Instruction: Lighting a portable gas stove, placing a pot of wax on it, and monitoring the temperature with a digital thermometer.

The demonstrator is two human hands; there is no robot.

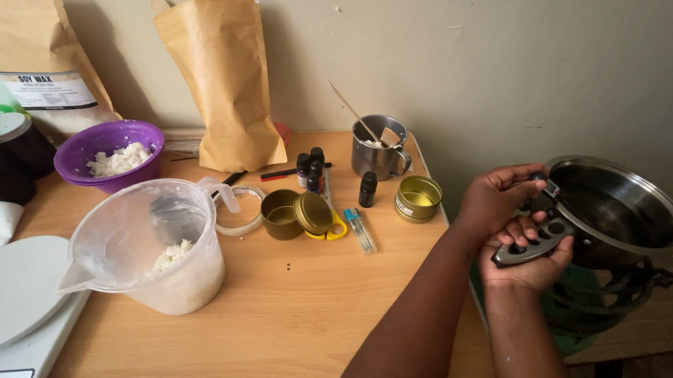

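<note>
Both hands meet at right of frame: right hand grip wrapped on pot handle, handle axis running lower-left from steel pot; left hand grip closed over handle's top.

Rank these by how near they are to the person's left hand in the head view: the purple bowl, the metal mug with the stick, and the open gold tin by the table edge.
From the left hand, which grips the pot handle:
1. Open gold tin, just to its left at the table's right edge.
2. Metal mug, farther back near the wall.
3. Purple bowl, far across on the table's left side.

Glossy steel pot — matt wooden table
</note>
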